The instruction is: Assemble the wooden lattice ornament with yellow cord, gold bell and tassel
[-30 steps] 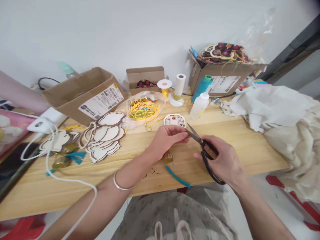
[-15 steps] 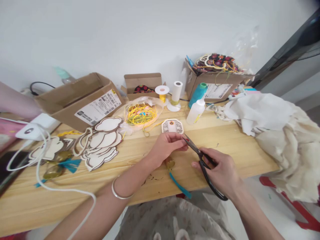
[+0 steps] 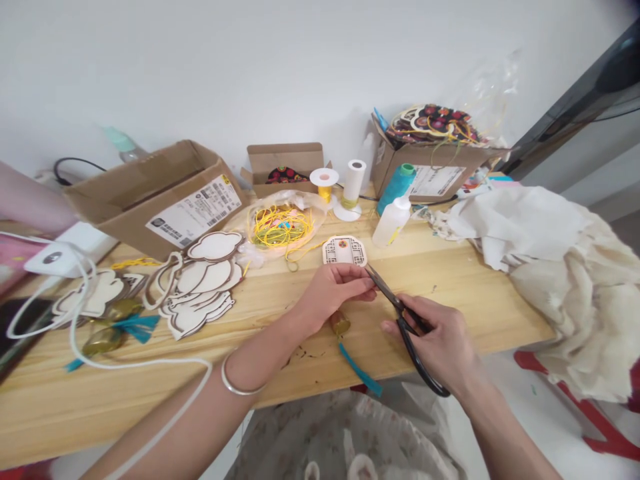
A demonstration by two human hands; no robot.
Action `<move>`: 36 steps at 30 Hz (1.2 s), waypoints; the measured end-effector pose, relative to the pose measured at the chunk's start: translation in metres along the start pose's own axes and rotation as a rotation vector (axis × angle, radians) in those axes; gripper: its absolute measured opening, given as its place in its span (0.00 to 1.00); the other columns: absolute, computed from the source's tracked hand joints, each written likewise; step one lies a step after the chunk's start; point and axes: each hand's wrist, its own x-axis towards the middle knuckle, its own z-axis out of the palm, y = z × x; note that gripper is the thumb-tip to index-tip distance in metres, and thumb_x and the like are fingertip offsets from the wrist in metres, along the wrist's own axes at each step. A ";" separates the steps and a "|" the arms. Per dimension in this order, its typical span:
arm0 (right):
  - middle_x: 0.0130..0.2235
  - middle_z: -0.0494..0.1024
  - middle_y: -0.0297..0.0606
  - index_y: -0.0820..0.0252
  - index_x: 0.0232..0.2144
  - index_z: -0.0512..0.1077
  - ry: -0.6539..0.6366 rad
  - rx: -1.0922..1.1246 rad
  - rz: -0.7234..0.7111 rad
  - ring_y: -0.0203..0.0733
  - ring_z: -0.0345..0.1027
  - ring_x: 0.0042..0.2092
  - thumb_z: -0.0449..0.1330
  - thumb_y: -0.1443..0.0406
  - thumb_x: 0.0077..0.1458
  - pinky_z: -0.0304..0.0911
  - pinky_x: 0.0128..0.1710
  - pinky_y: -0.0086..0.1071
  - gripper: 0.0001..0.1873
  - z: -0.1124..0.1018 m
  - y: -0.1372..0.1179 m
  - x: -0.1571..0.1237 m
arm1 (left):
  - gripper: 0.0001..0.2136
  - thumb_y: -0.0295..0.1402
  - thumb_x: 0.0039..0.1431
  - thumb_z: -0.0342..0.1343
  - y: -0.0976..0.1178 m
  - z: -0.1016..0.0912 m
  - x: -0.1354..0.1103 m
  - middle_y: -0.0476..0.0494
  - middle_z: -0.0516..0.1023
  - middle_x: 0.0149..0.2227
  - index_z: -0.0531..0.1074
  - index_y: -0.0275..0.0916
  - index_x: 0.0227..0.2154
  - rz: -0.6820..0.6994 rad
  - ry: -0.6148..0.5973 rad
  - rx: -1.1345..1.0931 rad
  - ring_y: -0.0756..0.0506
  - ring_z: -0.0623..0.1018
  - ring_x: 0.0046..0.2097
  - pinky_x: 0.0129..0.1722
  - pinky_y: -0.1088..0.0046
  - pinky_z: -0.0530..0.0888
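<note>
In my right hand is a pair of black scissors, its blades pointing up and left. The blade tips meet the fingertips of my left hand, which is pinched closed; what it pinches is hidden or too small to make out. Just beyond my left hand lies a pale wooden plaque with cut-out lattice sides and a small coloured motif. A yellow cord leads from it to the left. Below my left palm shows a small brass-coloured bell with a teal ribbon curving toward the table's front edge.
Cloud-shaped wooden pieces lie stacked on the left, near an open cardboard box. A bag of yellow cord, a white squeeze bottle and a teal thread cone stand behind. Cream cloth covers the right end. A white cable crosses my left forearm.
Both hands stay almost in place, with the scissors still at my left fingertips. The view has shifted slightly, and the white cable sits a little differently over my left forearm.
</note>
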 end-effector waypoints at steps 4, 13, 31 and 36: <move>0.26 0.72 0.35 0.61 0.30 0.72 0.010 0.003 0.000 0.37 0.64 0.26 0.61 0.60 0.43 0.59 0.23 0.26 0.11 0.001 0.001 -0.002 | 0.07 0.32 0.42 0.61 0.001 0.001 -0.001 0.47 0.77 0.28 0.75 0.35 0.26 0.004 -0.008 0.000 0.52 0.75 0.30 0.37 0.74 0.71; 0.24 0.72 0.34 0.60 0.28 0.72 0.014 -0.018 0.003 0.37 0.65 0.25 0.60 0.59 0.44 0.59 0.23 0.26 0.10 -0.001 0.000 -0.003 | 0.07 0.33 0.43 0.61 -0.001 0.000 -0.001 0.47 0.77 0.28 0.75 0.35 0.27 -0.001 -0.018 0.042 0.52 0.74 0.30 0.37 0.75 0.71; 0.20 0.72 0.32 0.60 0.29 0.72 0.163 0.345 0.194 0.35 0.64 0.21 0.65 0.59 0.35 0.60 0.18 0.26 0.15 -0.020 0.004 0.007 | 0.10 0.35 0.42 0.61 0.000 0.001 -0.002 0.46 0.77 0.28 0.74 0.36 0.28 0.022 -0.003 0.158 0.52 0.75 0.29 0.35 0.74 0.72; 0.24 0.75 0.35 0.61 0.29 0.69 0.105 0.564 0.176 0.38 0.70 0.26 0.66 0.58 0.33 0.66 0.27 0.30 0.18 -0.009 -0.012 0.024 | 0.18 0.33 0.43 0.60 -0.001 0.002 -0.003 0.49 0.78 0.28 0.69 0.39 0.40 0.085 0.005 0.323 0.51 0.75 0.30 0.33 0.75 0.71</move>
